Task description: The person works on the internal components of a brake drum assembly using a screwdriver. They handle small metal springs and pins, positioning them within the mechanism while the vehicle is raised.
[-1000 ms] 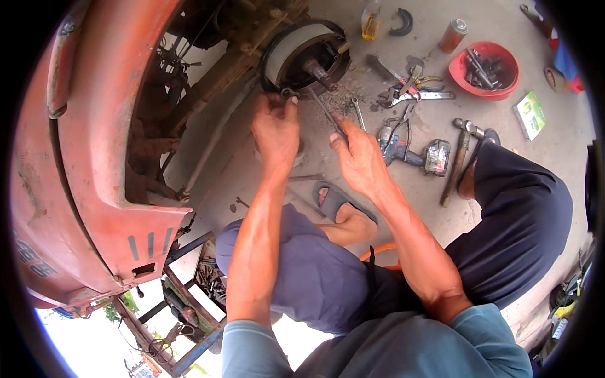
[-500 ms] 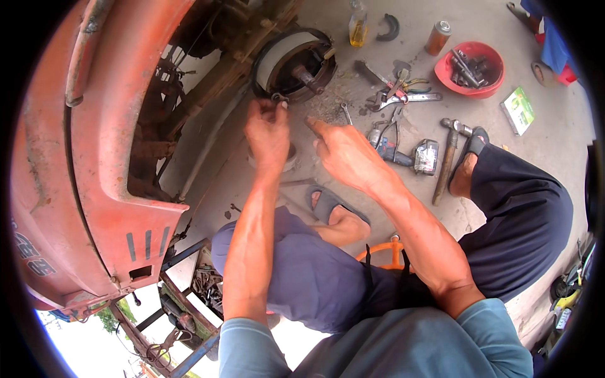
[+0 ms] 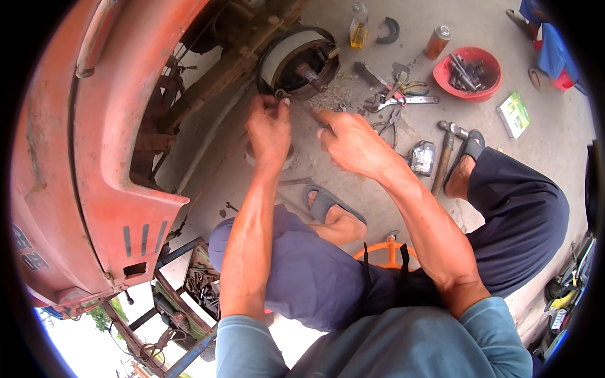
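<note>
My left hand (image 3: 270, 129) is closed in a pinch on a small round metal part (image 3: 281, 94). The part is held just in front of the brake drum assembly (image 3: 265, 66), where a dark stub shaft (image 3: 309, 75) sticks out of the middle. Close to the right of it, my right hand (image 3: 356, 142) has its index finger stretched out, the tip dark as if greasy. The thumb sits apart below that finger; the other fingers curl under, partly hidden, and nothing shows between them. A round container (image 3: 283, 157) stands on the ground behind my left wrist.
An orange-red vehicle body (image 3: 126, 157) fills the left side. On the ground lie an adjustable wrench (image 3: 416, 99), pliers (image 3: 389, 126), a hammer (image 3: 446, 154) and a battery pack (image 3: 422, 157). A red bowl (image 3: 485, 94) holds metal parts. Beyond are a bottle (image 3: 358, 31) and a can (image 3: 437, 43).
My right hand has turned slightly and shifted right, now covering the drill body and most of a small wrench. My left hand still pinches the round part near the drum.
</note>
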`<state>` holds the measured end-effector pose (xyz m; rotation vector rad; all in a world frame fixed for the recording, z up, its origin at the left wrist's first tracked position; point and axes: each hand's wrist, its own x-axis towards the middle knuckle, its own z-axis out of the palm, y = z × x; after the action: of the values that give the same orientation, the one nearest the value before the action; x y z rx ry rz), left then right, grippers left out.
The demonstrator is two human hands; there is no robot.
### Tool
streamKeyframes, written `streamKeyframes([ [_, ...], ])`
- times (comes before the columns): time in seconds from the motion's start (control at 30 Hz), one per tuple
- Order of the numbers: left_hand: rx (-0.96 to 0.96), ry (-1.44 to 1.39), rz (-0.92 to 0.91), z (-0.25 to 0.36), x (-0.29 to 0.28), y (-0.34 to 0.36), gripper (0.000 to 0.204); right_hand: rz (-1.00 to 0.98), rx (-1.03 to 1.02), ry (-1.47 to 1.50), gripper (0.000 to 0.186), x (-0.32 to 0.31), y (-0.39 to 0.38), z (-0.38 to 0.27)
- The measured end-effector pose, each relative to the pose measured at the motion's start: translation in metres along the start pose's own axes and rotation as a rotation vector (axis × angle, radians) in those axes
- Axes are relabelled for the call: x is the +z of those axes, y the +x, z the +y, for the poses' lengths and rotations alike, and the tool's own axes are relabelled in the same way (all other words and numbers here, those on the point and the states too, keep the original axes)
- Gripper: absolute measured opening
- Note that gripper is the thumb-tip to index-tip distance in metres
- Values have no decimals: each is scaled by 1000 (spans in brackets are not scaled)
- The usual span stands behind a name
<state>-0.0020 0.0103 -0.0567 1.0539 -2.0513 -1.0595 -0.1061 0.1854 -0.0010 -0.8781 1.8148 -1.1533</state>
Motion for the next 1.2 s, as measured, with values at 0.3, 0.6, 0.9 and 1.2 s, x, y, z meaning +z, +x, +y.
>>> streamKeyframes([
  [0.3, 11, -7, 0, 2, -1, 0, 18, -145, 152, 265, 52, -7, 6, -10],
  [0.6, 18, 7, -16, 2, -1, 0, 17, -145, 119, 209, 52, -8, 10, -7],
  [0.9, 10, 36, -16, 6, -2, -1, 18, -201, 198, 336, 52, -15, 16, -14],
  [1.2, 11, 63, -67, 10, -4, -1, 11, -214, 213, 459, 60, -7, 16, -16],
])
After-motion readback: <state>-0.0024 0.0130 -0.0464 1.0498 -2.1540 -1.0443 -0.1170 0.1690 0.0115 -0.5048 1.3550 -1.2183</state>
